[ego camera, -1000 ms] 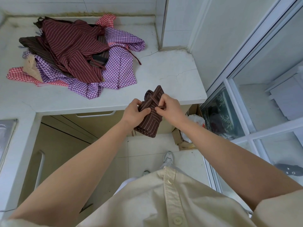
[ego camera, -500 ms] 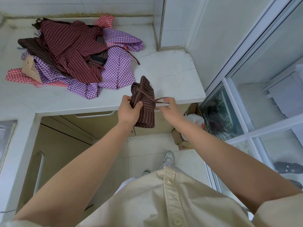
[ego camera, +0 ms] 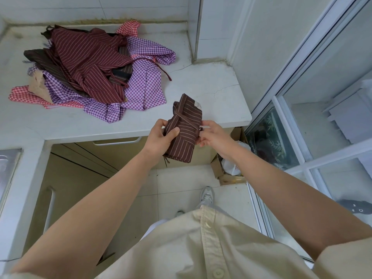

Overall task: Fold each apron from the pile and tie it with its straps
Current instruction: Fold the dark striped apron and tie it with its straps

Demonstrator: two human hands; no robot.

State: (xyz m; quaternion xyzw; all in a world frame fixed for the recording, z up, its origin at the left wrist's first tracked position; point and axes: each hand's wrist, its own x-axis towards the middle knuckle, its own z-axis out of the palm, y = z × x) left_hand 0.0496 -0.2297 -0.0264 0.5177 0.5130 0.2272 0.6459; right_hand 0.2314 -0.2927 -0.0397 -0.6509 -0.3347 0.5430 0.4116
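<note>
Steadying the folded brown apron (ego camera: 184,133) just off the worktop (ego camera: 211,93) edge, the left hand (ego camera: 159,136) wraps its grip round it so the right hand (ego camera: 214,135), pinching the strap (ego camera: 186,119) at 3 o'clock, can presumably tighten the tie; the pile (ego camera: 96,71) lies at 10 o'clock.

No legible text; tag (ego camera: 198,105) on folded apron (ego camera: 184,129), print on white bag (ego camera: 231,167) too blurred.

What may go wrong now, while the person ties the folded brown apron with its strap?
The right hand pinches only the end of the strap; it may slip, and the wrap around the folded apron could loosen. The left hand holds it partly beyond the counter edge, so if dropped it would probably reach the floor.
</note>
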